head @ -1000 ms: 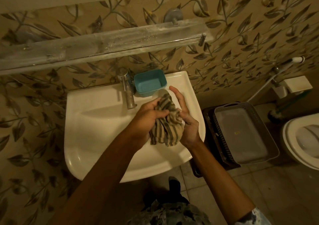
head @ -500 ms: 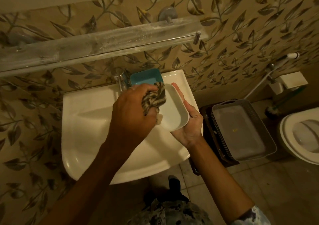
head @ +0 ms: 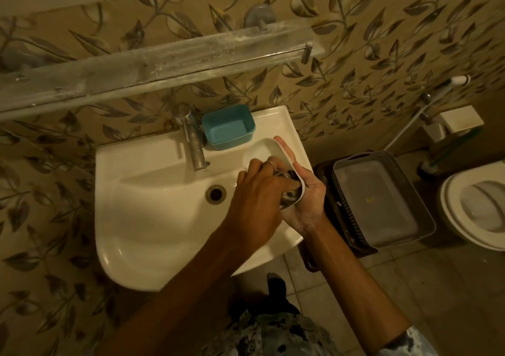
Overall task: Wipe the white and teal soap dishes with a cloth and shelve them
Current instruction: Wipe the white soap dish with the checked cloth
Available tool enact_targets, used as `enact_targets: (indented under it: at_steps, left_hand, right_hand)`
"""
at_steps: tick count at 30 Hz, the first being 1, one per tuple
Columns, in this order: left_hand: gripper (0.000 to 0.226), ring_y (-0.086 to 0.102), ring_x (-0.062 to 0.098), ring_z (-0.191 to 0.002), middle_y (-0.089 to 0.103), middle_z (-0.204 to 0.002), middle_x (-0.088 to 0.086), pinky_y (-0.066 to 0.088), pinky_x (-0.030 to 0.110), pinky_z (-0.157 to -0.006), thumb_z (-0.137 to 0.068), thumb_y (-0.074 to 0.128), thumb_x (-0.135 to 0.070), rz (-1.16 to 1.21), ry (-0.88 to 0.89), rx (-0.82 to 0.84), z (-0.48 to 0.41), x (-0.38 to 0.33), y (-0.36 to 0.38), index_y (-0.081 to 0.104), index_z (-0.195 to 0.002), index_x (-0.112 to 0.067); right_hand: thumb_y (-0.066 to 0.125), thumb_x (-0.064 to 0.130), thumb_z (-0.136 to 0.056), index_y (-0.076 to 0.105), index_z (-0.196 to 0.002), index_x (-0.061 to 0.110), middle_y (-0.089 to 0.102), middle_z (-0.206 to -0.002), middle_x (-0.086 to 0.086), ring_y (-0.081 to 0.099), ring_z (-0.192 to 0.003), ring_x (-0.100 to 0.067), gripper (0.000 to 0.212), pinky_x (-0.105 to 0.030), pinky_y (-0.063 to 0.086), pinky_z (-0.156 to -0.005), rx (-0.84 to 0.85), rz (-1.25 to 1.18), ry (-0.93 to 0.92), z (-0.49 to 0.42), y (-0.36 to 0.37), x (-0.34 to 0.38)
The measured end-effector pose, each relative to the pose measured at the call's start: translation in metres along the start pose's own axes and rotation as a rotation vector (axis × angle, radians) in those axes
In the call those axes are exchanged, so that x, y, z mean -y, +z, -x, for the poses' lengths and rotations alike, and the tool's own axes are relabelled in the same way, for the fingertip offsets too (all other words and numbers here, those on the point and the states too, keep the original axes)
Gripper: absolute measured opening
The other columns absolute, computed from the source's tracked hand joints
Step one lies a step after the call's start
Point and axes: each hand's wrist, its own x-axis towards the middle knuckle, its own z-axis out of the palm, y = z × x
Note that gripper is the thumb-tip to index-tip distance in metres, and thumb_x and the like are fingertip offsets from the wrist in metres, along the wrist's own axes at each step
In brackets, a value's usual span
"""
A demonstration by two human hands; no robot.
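Note:
My right hand [head: 307,194] cradles the white soap dish [head: 263,152] from underneath, over the right rim of the sink, fingers curled up along its outer edge. My left hand [head: 255,200] grips the striped cloth [head: 289,190] and presses it into the near end of the dish; most of the cloth is hidden under my fingers. The teal soap dish [head: 228,126] sits empty on the back ledge of the sink, right of the tap. A long glass shelf [head: 153,66] runs along the wall above.
White sink [head: 153,219] with a metal tap [head: 192,142] and drain [head: 216,194]. To the right on the floor stands a grey basket [head: 379,197] stacked in a dark one. A toilet [head: 475,205] and a spray hose [head: 426,101] are at far right.
My left hand has moved the cloth from the far end of the white dish down to its near end. The dish now shows its far inside surface.

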Motion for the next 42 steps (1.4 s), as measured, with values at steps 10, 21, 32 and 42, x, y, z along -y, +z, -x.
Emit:
enact_targets:
  at_steps: [10,21,32,42]
  left_hand:
    - [0.057,0.04,0.029,-0.116,0.049,-0.134,0.006,0.036,0.038,-0.09,-0.074,0.073,-0.012,-0.17,-0.127,-0.199,-0.023,0.025,-0.023,0.054,-0.127,-0.024]
    - [0.04,0.05,0.022,-0.106,0.059,-0.116,0.004,0.045,0.032,-0.088,-0.081,0.067,-0.024,0.039,-0.199,-0.044,-0.003,-0.002,-0.013,0.056,-0.119,-0.019]
    - [0.027,0.052,0.018,-0.107,0.061,-0.113,0.003,0.043,0.027,-0.096,-0.083,0.063,-0.012,0.307,-0.117,-0.028,-0.01,0.001,-0.017,0.064,-0.109,-0.02]
    - [0.044,0.051,0.031,-0.107,0.063,-0.117,0.012,0.044,0.04,-0.086,-0.073,0.071,-0.007,0.052,-0.132,-0.362,-0.036,0.019,-0.03,0.062,-0.115,-0.011]
  right_hand:
    - [0.041,0.034,-0.09,0.035,-0.147,0.02,0.051,-0.138,-0.013,0.055,-0.115,-0.029,0.059,-0.047,0.045,-0.098,0.022,0.137,-0.052,-0.004,0.011,0.004]
    - [0.038,0.03,-0.084,0.041,-0.143,0.021,0.046,-0.135,-0.016,0.052,-0.112,-0.031,0.059,-0.04,0.055,-0.083,-0.027,0.146,-0.218,-0.011,0.006,0.0]
    - [0.035,0.028,-0.091,0.037,-0.146,0.018,0.046,-0.132,-0.022,0.056,-0.107,-0.027,0.056,-0.036,0.056,-0.079,-0.037,0.15,-0.2,-0.012,0.009,0.003]
    - [0.034,0.028,-0.088,0.035,-0.146,0.019,0.038,-0.148,-0.022,0.049,-0.12,-0.034,0.059,-0.044,0.049,-0.094,0.059,0.104,-0.179,-0.009,0.021,0.002]
